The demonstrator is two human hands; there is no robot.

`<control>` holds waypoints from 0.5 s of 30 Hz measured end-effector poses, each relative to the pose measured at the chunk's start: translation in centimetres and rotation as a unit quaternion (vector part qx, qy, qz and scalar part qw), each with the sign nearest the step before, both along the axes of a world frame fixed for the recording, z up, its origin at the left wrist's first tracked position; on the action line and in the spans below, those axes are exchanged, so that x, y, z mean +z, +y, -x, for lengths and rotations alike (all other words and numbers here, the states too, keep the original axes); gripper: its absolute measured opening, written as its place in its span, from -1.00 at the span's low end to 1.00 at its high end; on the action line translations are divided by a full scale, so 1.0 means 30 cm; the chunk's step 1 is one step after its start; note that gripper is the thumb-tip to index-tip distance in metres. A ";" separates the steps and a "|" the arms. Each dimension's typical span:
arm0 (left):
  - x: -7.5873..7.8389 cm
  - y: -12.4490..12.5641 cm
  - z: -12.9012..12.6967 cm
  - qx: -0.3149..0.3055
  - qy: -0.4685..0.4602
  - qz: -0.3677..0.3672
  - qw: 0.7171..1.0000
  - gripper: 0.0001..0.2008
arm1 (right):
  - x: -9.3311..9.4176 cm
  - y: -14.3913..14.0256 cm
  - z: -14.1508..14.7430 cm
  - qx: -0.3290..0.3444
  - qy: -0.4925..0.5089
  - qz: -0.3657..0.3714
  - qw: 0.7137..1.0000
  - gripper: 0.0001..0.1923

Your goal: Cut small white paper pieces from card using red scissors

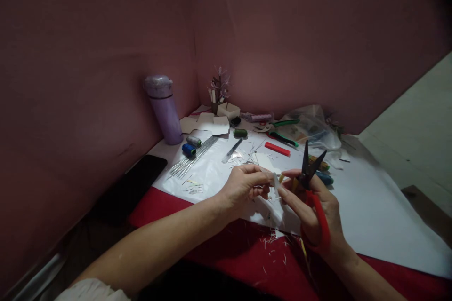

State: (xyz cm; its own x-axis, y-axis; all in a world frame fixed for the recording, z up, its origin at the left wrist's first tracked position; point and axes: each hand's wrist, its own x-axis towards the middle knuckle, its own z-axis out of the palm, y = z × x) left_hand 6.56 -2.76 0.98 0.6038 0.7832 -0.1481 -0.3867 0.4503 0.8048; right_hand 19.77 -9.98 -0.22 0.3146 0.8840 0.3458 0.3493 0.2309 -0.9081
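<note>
My left hand [252,181] pinches a small white strip [276,185], perhaps paper, over the near part of the table. Opposite it, my right hand [314,211] holds red-handled scissors [319,218], their dark blades parted and pointing up. The right thumb and fingertips also meet the strip's right side. Something small and yellow [281,178] shows by the right fingertips; its kind is unclear. Thin pale clippings [275,249] lie on the red cloth below my hands. White card pieces [266,162] lie just behind them.
Silver wires [194,157] lie on the left beside a blue thread spool [189,150] and a grey spool [194,140]. A purple bottle [165,115] stands behind. Farther back are a knife [232,150], a red bar-shaped item [277,149], green-handled pliers [282,137] and a clear bag [314,127].
</note>
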 end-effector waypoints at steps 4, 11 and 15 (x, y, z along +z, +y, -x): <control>-0.004 0.001 -0.002 -0.001 -0.004 -0.009 1.000 -0.80 | 0.006 -0.002 0.003 0.001 0.007 0.003 1.000 -0.78; -0.016 0.006 -0.005 -0.009 0.024 -0.021 0.999 -0.74 | 0.014 0.003 0.008 -0.009 0.016 0.000 1.000 -0.78; -0.026 0.008 -0.006 -0.025 0.026 -0.020 0.999 -0.73 | 0.011 0.004 0.010 -0.002 0.026 0.006 1.000 -0.77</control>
State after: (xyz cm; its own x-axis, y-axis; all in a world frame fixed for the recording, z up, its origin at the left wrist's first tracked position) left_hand 6.73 -2.52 0.20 0.6349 0.7579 -0.1499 -0.3212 0.4354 0.8410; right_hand 19.46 -9.85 0.11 0.3351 0.8865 0.3190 0.3029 0.2193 -0.9275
